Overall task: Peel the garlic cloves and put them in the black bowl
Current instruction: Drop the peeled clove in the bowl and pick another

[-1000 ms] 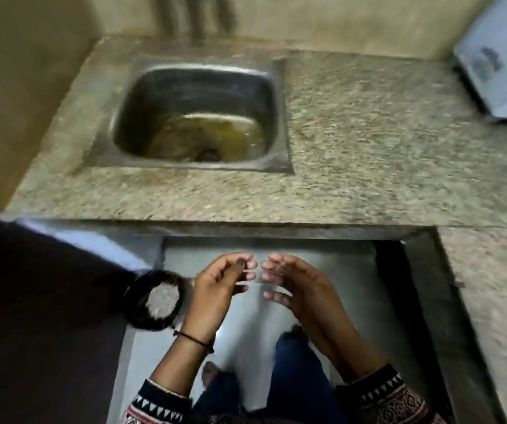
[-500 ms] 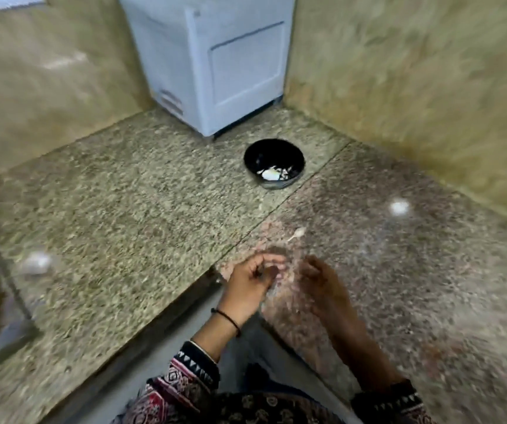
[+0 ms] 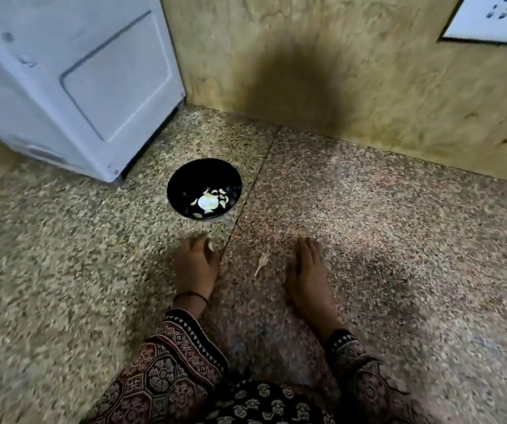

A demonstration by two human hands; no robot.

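The black bowl (image 3: pixel 191 179) stands on the granite counter, holding a garlic bulb (image 3: pixel 207 203) and several pale peeled pieces. Just in front of the bowl, my left hand (image 3: pixel 195 263) rests on the counter with its fingers curled, and a small pale garlic clove (image 3: pixel 211 246) shows at its fingertips. My right hand (image 3: pixel 307 266) lies flat on the counter with straight fingers and holds nothing. Between the two hands lies a thin scrap of garlic skin (image 3: pixel 260 264).
A white appliance (image 3: pixel 71 81) stands on the counter at the back left, close to the bowl. The yellowish wall (image 3: pixel 368 87) runs behind, with a white socket plate (image 3: pixel 497 19) at the top right. A seam (image 3: pixel 246 197) crosses the granite right of the bowl.
The view swung from the sink and floor to the counter corner. Both hands moved forward onto the counter and spread apart; the left now sits close to the bowl, the right lies flat.
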